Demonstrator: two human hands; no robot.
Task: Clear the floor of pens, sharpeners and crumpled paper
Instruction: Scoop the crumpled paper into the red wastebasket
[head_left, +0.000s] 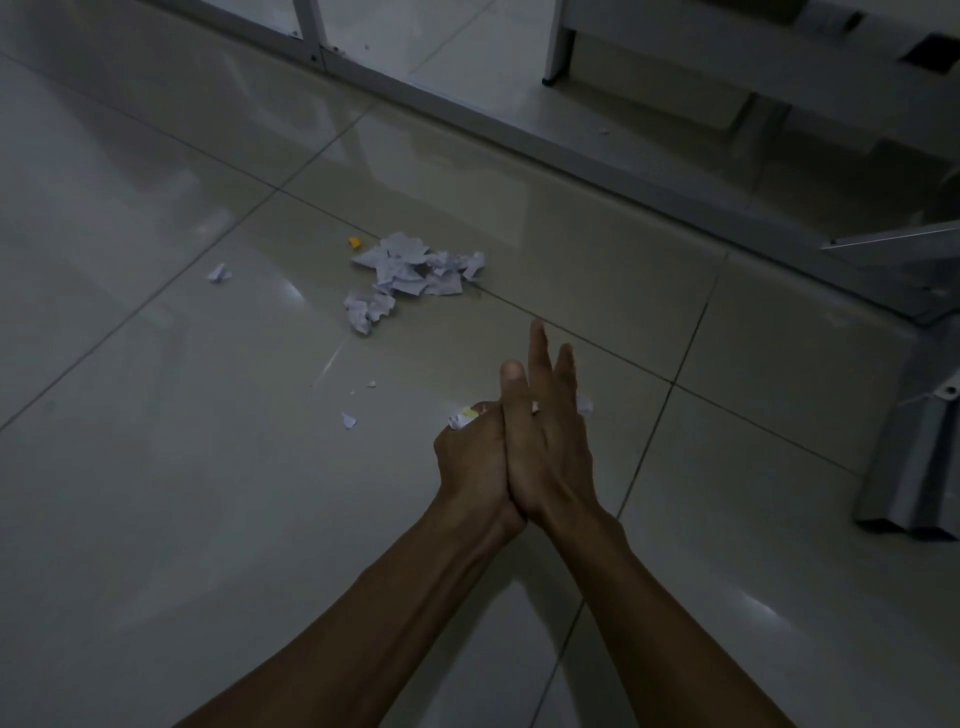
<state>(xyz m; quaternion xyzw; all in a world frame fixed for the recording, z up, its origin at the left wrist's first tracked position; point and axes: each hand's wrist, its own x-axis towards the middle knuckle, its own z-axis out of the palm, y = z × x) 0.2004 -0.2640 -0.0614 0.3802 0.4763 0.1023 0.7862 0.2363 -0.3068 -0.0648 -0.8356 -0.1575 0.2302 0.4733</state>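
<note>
My two hands are pressed together above the tiled floor, low in the middle of the view. My left hand (470, 457) curls round white crumpled paper scraps (460, 418) that stick out at its fingertips. My right hand (548, 441) lies against it with straight fingers pointing forward; a white scrap (584, 404) shows past its far edge. A pile of crumpled paper (415, 267) lies on the floor ahead, with a crumpled ball (368, 309) beside it and a small yellow-orange object (355, 242) at its far left. Single scraps lie at the left (219, 272) and nearer me (348, 420).
Grey metal furniture legs (311, 31) and a floor rail (519, 140) run across the back. A metal stand base (914, 467) sits at the right edge. Tiny white crumbs (371, 384) dot the glossy floor tiles (156, 467).
</note>
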